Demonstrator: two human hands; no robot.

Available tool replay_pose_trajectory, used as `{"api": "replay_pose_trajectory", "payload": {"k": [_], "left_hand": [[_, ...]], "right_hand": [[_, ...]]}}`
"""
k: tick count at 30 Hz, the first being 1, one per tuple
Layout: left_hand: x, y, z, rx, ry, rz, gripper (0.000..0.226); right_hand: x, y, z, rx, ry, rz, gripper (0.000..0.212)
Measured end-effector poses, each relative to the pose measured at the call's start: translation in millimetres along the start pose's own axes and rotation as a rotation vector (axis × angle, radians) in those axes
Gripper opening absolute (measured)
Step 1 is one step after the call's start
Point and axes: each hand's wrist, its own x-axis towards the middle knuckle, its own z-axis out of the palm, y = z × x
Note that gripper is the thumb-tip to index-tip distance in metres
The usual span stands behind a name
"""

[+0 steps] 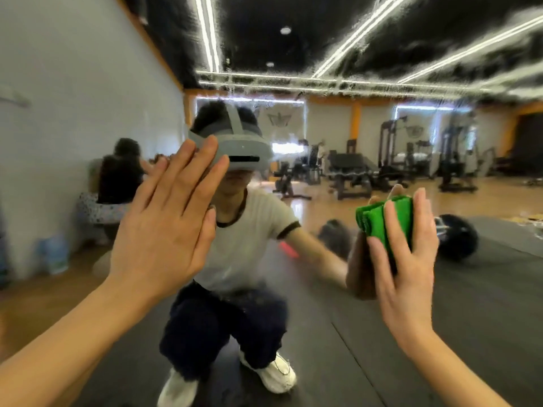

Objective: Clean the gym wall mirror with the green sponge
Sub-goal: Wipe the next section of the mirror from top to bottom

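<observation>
- A person crouching at a gym's large wall mirror (338, 118) presses a folded bright-green sponge (390, 223) against the glass at the right of the scene, at about chest height.
- The right hand (407, 254) holds the green pad from behind, fingers spread long over its back and thumb along its near-left edge, palm driving it flat onto the mirror.
- The left hand (164, 227) lies open against the glass at the left, fingers straight and together, holding nothing and apparently bracing the body.
- Both forearms reach up and away from the camera, wrists bent back so the palms face the mirror.
- The sponge looks soft and light; its layers bunch at the top-left corner, so it would likely compress and fold under pressure rather than keep its shape.
- A broad, flat hold across its back, as here, seems the best grip: a pinch at one edge would probably let it curl or peel off the glass.
- The mirror is rigid, smooth and breakable, likely slippery where wet; streaky residue shows across its upper part, so even, moderate pressure suits it.
</observation>
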Motion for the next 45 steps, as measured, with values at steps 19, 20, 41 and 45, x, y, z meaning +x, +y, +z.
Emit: {"api": "replay_pose_trajectory", "payload": {"k": [19, 20, 41, 45], "left_hand": [[3, -25, -23, -0.176, 0.029, -0.081, 0.064], [3, -30, -25, -0.184, 0.046, -0.116, 0.064], [-6, -40, -15, -0.093, 0.068, -0.127, 0.061], [-6, -41, -16, -0.087, 0.045, -0.131, 0.061]], "right_hand": [[121, -67, 35, 0.068, 0.006, -0.328, 0.050], [120, -76, 41, 0.073, 0.011, -0.314, 0.051], [25, -86, 58, -0.112, -0.327, -0.860, 0.046], [45, -73, 34, -0.154, -0.598, -0.967, 0.042]]}}
